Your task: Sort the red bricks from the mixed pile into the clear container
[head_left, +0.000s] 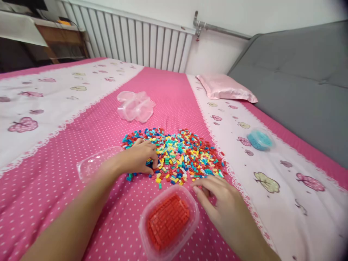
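Observation:
A wide heap of small toy building bricks [176, 156] in many colours is spread on the pink bedspread. My left hand [141, 156] reaches into the left side of the heap, its thumb and fingers apart and curved down over the bricks. At the near right edge of the heap is my right hand [223, 195], its fingers curled in and thumb close to the index finger; what they hold, if anything, is too small to tell. Between my forearms stands a clear plastic container [196, 214] with red bricks [168, 221] packed flat inside it.
A clear lid [89, 165] lies beside my left forearm. Beyond the heap are stacked clear containers [136, 107]. To the right sits a container of blue pieces [259, 140]. A pink pillow [227, 88] rests near the grey headboard [296, 61]; a radiator [130, 36] lines the wall.

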